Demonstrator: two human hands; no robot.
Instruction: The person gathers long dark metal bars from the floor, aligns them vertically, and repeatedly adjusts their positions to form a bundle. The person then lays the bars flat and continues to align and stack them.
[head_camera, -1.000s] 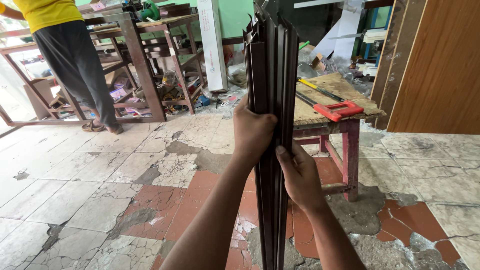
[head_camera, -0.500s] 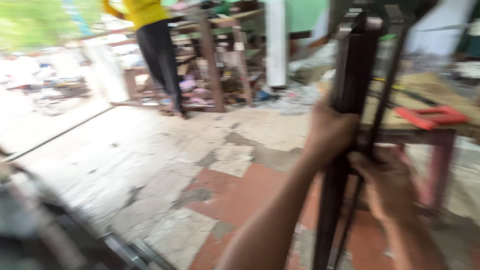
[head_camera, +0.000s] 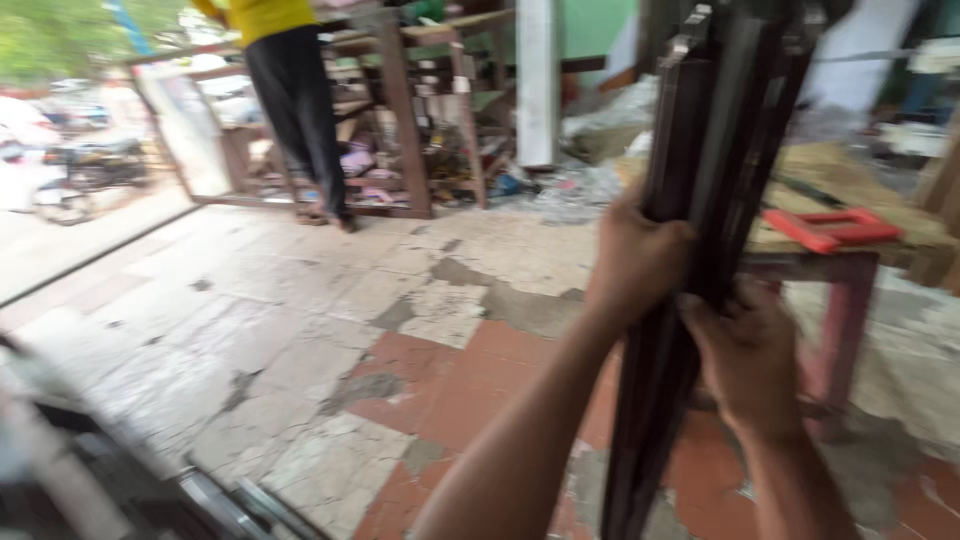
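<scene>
I hold a bundle of long dark metal strips (head_camera: 700, 170) upright in front of me, right of centre. My left hand (head_camera: 632, 255) wraps around the bundle from the left, at about mid-height. My right hand (head_camera: 745, 355) grips the same bundle a little lower, from the right. The strips run from the top edge of the view down to the floor area at the bottom. The picture is blurred by motion.
A worn table (head_camera: 860, 250) with a red frame-shaped tool (head_camera: 830, 228) stands behind the bundle. A person in a yellow top and dark trousers (head_camera: 290, 90) stands by wooden shelving (head_camera: 410, 110) at the back. Cracked tiled floor (head_camera: 300, 330) spreads left; metal pieces (head_camera: 220, 500) lie bottom left.
The view has swung to the left, so the bundle and both hands now sit further right. More floor and metal pieces at the bottom left have come into view. Both grips hold.
</scene>
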